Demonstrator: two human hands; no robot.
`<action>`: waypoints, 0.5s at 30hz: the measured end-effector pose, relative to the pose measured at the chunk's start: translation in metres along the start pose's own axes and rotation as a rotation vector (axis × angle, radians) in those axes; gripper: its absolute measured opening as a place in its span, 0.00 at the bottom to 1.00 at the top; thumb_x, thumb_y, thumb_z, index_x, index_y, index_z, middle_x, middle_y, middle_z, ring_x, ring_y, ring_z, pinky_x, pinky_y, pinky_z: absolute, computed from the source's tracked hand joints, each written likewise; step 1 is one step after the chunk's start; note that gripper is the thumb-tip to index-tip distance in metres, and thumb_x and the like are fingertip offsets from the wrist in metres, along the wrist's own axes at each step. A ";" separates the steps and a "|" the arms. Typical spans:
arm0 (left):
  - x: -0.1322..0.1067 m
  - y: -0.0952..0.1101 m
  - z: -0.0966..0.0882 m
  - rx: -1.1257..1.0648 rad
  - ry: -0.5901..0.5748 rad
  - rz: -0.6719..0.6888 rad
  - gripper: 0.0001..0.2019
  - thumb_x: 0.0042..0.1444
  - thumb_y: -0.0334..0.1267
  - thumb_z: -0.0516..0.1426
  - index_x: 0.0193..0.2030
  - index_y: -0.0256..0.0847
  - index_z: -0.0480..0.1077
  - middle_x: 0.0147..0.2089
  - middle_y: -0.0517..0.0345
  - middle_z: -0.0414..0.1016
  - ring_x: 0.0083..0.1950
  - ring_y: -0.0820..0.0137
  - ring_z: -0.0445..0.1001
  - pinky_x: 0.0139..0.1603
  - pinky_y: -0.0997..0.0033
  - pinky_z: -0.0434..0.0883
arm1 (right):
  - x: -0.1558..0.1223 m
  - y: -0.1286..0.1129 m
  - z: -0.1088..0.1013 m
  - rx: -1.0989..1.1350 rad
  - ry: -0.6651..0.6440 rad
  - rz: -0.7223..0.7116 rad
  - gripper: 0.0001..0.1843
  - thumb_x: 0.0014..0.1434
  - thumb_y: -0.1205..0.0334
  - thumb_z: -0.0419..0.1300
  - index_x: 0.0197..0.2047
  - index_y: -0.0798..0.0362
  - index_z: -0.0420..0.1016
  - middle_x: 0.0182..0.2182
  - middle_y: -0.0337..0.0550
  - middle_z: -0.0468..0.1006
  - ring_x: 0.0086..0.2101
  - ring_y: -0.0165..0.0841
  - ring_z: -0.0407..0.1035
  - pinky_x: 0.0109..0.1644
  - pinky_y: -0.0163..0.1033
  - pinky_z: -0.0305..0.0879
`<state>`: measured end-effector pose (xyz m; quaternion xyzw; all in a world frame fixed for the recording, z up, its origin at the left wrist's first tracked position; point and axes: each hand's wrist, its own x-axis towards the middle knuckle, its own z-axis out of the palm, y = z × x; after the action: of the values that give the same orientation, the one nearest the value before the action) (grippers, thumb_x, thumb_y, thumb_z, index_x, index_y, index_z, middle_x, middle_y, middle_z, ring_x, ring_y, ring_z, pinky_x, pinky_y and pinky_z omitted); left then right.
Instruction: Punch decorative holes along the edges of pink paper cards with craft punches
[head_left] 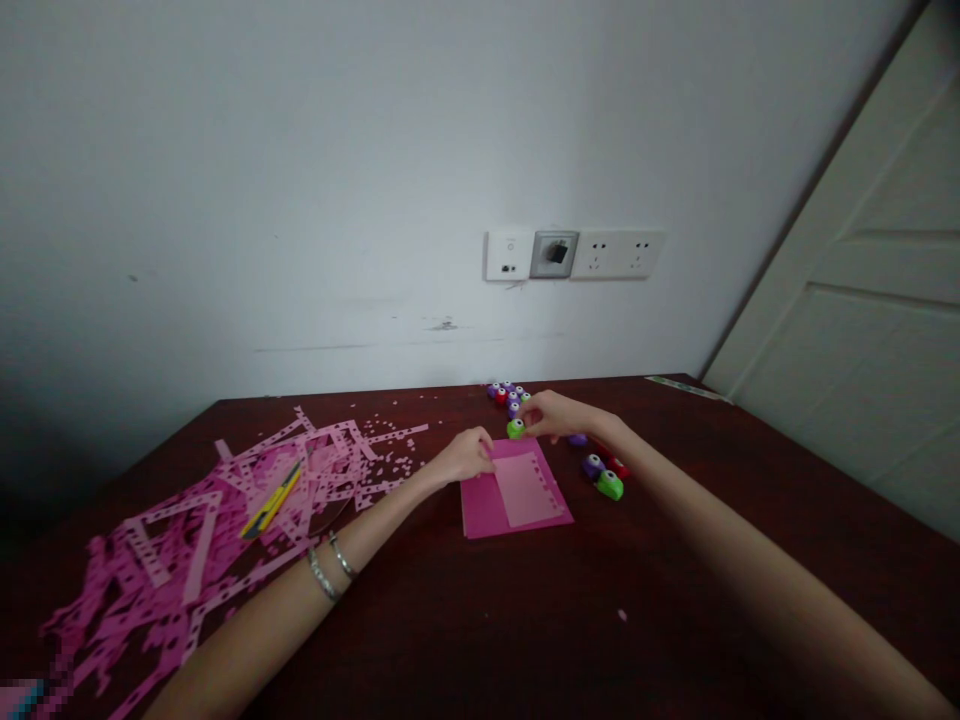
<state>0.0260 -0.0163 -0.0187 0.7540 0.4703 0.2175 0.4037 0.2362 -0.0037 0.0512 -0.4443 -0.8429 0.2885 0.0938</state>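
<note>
A darker pink sheet of paper [480, 510] lies on the table with a lighter pink sheet [517, 490] on top, which has small punched holes along its right side. My left hand [469, 455] is closed at the upper left edge of these sheets, its fingertips on the paper. At the far edge of the paper, my right hand [551, 412] has its fingers curled against a small green craft punch [516, 428] with a round white top. Several more punches [514, 395] in purple, red and green stand just behind it. A purple punch [593, 466] and another green punch [610, 485] are to the right of the paper.
Pink paper strips with punched holes [202, 545] are heaped at the left, and a yellow utility knife [271, 502] lies on them. Tiny cut-outs [390, 455] are scattered nearby. Behind the dark red table [450, 640] rises a wall with sockets [615, 255]; a white door [862, 330] is at right.
</note>
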 end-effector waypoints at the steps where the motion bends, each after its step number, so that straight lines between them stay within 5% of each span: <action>1: -0.001 -0.002 0.002 -0.028 0.014 -0.013 0.14 0.39 0.29 0.61 0.36 0.36 0.64 0.21 0.66 0.68 0.21 0.76 0.67 0.22 0.78 0.60 | 0.010 0.002 -0.001 -0.035 -0.039 -0.016 0.10 0.50 0.64 0.59 0.37 0.57 0.74 0.25 0.38 0.72 0.21 0.24 0.64 0.20 0.26 0.60; 6: -0.004 -0.005 0.010 -0.160 0.031 -0.052 0.12 0.41 0.24 0.58 0.30 0.39 0.58 0.19 0.70 0.64 0.18 0.78 0.64 0.20 0.80 0.59 | 0.039 0.006 0.003 -0.160 -0.197 -0.135 0.13 0.50 0.64 0.61 0.41 0.56 0.75 0.26 0.37 0.73 0.22 0.22 0.62 0.24 0.26 0.57; 15: -0.005 -0.007 0.010 -0.257 0.020 -0.057 0.15 0.39 0.23 0.59 0.27 0.40 0.55 0.17 0.72 0.62 0.17 0.80 0.62 0.20 0.80 0.57 | 0.054 0.003 0.005 -0.392 -0.285 -0.253 0.14 0.48 0.66 0.62 0.41 0.51 0.77 0.28 0.36 0.75 0.27 0.25 0.63 0.28 0.28 0.53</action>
<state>0.0267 -0.0235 -0.0303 0.6802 0.4636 0.2720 0.4984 0.2045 0.0393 0.0400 -0.2999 -0.9362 0.1655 -0.0784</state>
